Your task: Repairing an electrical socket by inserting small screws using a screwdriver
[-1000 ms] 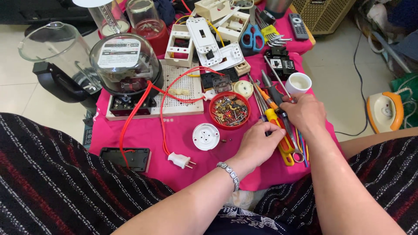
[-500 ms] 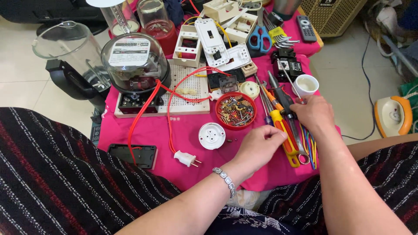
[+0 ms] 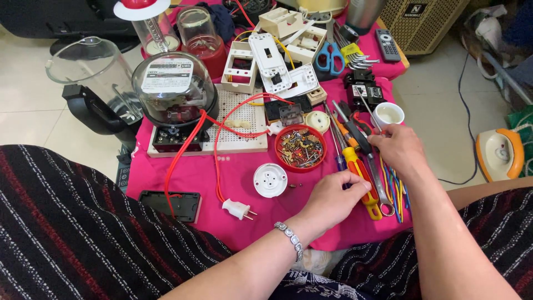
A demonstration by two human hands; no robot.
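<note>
Resting on a pink cloth (image 3: 183,178), the left hand (image 3: 332,200) lay fingers curled, fingertips touching the yellow-and-red screwdriver handle (image 3: 361,180); whether it gripped the tool could not be told. The right hand (image 3: 401,149) sat just beyond, pinching something thin near the tool row, the item too small to identify.

Landmark: red dish of small parts (image 3: 300,148).
- Screwdrivers and pliers (image 3: 348,125): just right of the dish, laid side by side, handles touching.
- White round socket (image 3: 270,180): just in front of the dish.
- White plug on red wire (image 3: 237,209): in front and left, near the socket.
- Glass-domed electric meter (image 3: 173,89): well left, behind.
- White cup (image 3: 387,114): right, behind the tools.
- Blue scissors (image 3: 330,57): far behind.

Judgement: picking one tool cleanly would call for lifting it straight up by the handle, since neighbours crowd both sides. Loose coloured wires (image 3: 397,186) beside the handles could snag.
</note>
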